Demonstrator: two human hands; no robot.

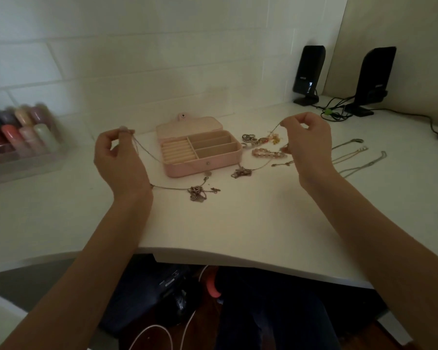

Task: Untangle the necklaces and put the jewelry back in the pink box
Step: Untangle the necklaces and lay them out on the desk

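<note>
A: Desk edge (238, 261) lower centre, bare strip above it. Hands?
B: Left hand (116, 160) and right hand (309, 145) each pinch the chain (147, 154), raised.
A: Tangles?
B: Knots (197, 192) mid-frame, touching desk. Pink box (200, 150) beyond, lid open. Speakers (309, 74) upper right.

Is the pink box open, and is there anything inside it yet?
Open and empty. The pink box's lid leans back, and its ring rolls and side compartments hold nothing. The jewelry lies on the table.

Both hands, left (116, 157) and right (306, 145), pinch necklace chain (147, 154) stretched over open pink box (200, 150).
</note>
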